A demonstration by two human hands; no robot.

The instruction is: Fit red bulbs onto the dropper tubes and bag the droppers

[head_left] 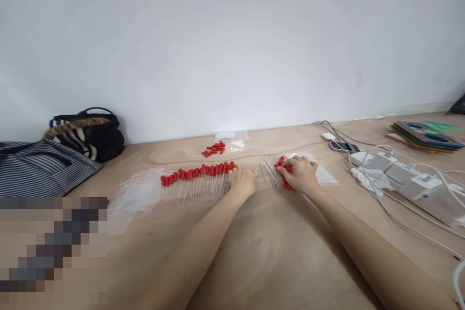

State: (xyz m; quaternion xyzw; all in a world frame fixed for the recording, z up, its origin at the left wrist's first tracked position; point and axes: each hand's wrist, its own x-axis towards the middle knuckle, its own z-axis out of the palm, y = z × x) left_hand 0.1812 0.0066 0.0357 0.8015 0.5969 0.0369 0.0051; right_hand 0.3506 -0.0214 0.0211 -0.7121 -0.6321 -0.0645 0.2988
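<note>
A long row of clear plastic droppers with red rubber bulbs [198,179] lies side by side on a pale wooden tabletop [254,252], bulbs toward the wall. The left hand [242,181] rests at the row's right end, fingers curled loosely and touching the last droppers. Just right of the row, the right hand [300,174] covers a small bunch of the same droppers [271,174], fingers bent around their red bulbs. Beyond the row lie loose red rubber bulbs [214,148] beside a clear plastic bag [234,140].

Plywood tabletop [276,252]: red-capped droppers [196,181], plastic bags [136,193], power strip [410,179], handbag [90,133].
</note>
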